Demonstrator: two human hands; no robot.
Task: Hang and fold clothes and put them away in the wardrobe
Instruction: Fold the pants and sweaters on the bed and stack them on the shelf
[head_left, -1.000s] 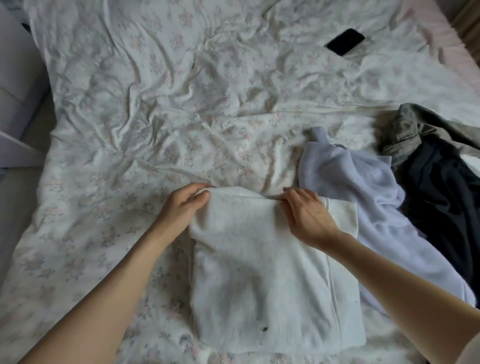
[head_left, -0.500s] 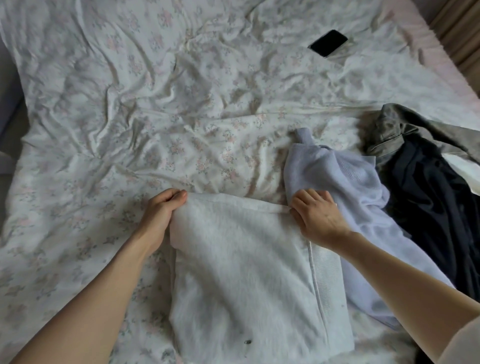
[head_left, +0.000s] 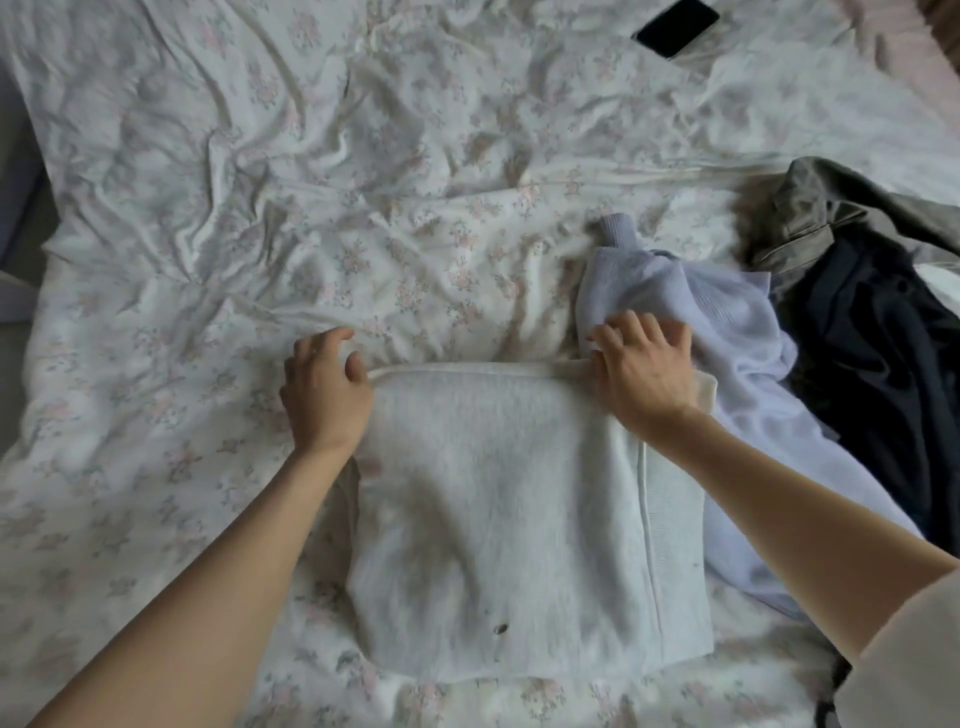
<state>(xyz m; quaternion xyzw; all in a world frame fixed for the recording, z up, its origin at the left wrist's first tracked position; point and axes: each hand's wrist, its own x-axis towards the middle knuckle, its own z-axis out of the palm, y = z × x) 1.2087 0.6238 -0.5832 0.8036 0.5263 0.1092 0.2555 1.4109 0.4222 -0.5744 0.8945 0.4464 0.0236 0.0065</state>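
No legible labels or writing. Folded white sweater (head_left: 509, 519) lies flat on floral bedsheet (head_left: 260, 208), long axis toward the viewer, folded edge at far end. Left hand (head_left: 324, 389), fingers loosely curled, at far-left corner; right hand (head_left: 644, 369) fingers spread, resting on far-right corner. Lavender sweater (head_left: 727, 332) just beside.

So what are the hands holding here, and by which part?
Both are at the far folded edge of the white sweater: left hand at its left corner, right hand at its right corner. A closed grip cannot be told.
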